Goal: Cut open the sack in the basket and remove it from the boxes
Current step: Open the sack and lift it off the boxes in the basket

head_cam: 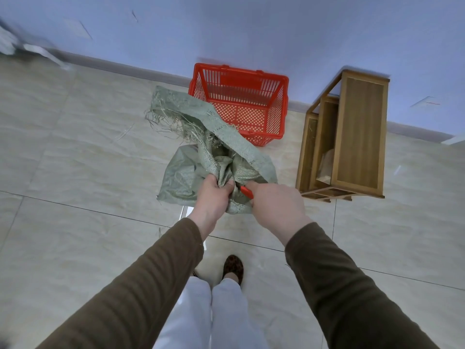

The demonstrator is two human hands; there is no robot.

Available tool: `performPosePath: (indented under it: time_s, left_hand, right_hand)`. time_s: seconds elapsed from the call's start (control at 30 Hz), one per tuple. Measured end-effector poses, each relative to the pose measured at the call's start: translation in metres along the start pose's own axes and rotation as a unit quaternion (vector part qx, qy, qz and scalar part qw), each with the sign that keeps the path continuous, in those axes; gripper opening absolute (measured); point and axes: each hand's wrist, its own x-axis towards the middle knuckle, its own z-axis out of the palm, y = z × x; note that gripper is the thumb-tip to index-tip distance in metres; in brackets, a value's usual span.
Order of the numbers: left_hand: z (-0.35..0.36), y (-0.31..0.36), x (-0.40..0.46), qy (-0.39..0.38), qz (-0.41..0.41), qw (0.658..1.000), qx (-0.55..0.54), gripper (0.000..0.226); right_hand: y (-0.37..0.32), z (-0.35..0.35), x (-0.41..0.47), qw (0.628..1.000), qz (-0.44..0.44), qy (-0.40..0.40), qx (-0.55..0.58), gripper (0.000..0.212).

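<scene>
Both my sleeves reach forward over the floor [75, 152]. My left hand [212, 195] grips the bunched green sack [221, 157], fingers curled around a fold. My right hand [274, 200], just beside it, holds a red cutter [246, 192], pointing into the cloth. Sack hangs ahead of both hands, long axis going away toward the empty red basket [241, 102]; wooden boxes [352, 137] stand at right.

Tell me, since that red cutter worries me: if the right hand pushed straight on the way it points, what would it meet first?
Most likely the bunched green woven sack, right at the red cutter tip held by the right hand. The left hand, gripping the sack, sits just beyond; depth is unclear.
</scene>
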Motion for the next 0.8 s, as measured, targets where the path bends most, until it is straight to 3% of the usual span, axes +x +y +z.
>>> performPosePath:
  time_s: [0.13,0.33,0.47,0.6,0.7,0.8]
  left_hand:
    - [0.000,-0.001,-0.003,-0.009,0.014,1.000,-0.003,0.025]
    - [0.001,0.001,-0.006,-0.036,0.018,0.995,-0.093,0.033]
    - [0.002,-0.002,-0.008,-0.044,0.014,0.994,-0.103,0.035]
    - [-0.005,-0.001,-0.002,-0.078,-0.011,0.982,-0.169,0.024]
    - [-0.004,0.000,0.000,-0.118,-0.024,0.983,-0.142,0.016]
    - [0.000,0.001,0.003,-0.100,-0.005,0.991,-0.087,0.017]
  right_hand:
    - [-0.001,0.001,0.002,1.000,0.015,0.014,0.003,0.032]
    - [-0.004,0.011,0.004,0.997,0.040,0.035,0.054,0.037]
    - [-0.004,0.011,0.008,0.993,0.021,0.064,0.097,0.028]
    - [-0.003,0.011,0.008,0.982,0.007,0.088,0.168,0.025]
    - [0.001,0.014,0.010,0.975,0.022,0.069,0.211,0.023]
    - [0.001,0.015,0.013,0.971,0.040,0.049,0.231,0.024]
